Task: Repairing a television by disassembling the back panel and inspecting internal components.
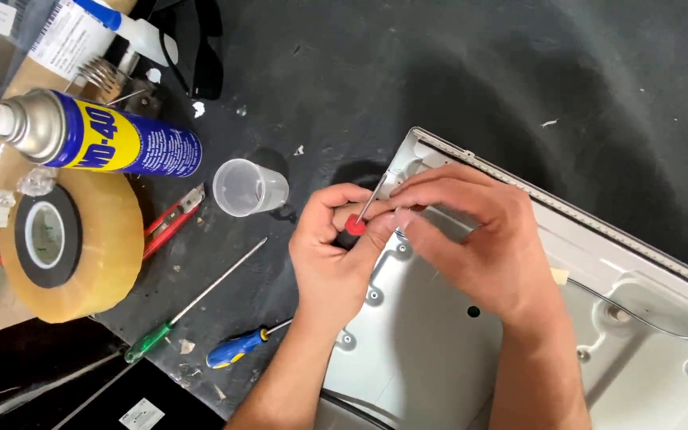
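From the head camera, nearest to me my two forearms rise from the six o'clock edge and meet at the middle of the view. My left hand (pixel 332 255) is clenched around a small precision screwdriver (pixel 362 213): its red cap sits against the fingers so it can be pressed and spun, and its thin steel shaft slants up toward one o'clock. My right hand (pixel 471 231) is closed in a pinch at the shaft's tip, seemingly steadying it on a fastener I cannot see beneath the fingers. Both hands rest on the corner of a grey metal back panel (pixel 416 350), which lies flat on the bench (pixel 519 72) and runs off toward four o'clock, giving the wrists support.

At seven o'clock of the hands, two larger screwdrivers lie set aside but within reach: a blue-and-yellow-handled one (pixel 236 348) and a long green-handled one (pixel 193 306). Farther out, at ten o'clock, stands a small clear plastic cup (pixel 248 187), perhaps for loose screws. Beyond it at nine o'clock lie red-handled cutters (pixel 170 221), a wide roll of tan packing tape (pixel 69 247), and a blue-and-yellow spray can (pixel 93 135) on its side.
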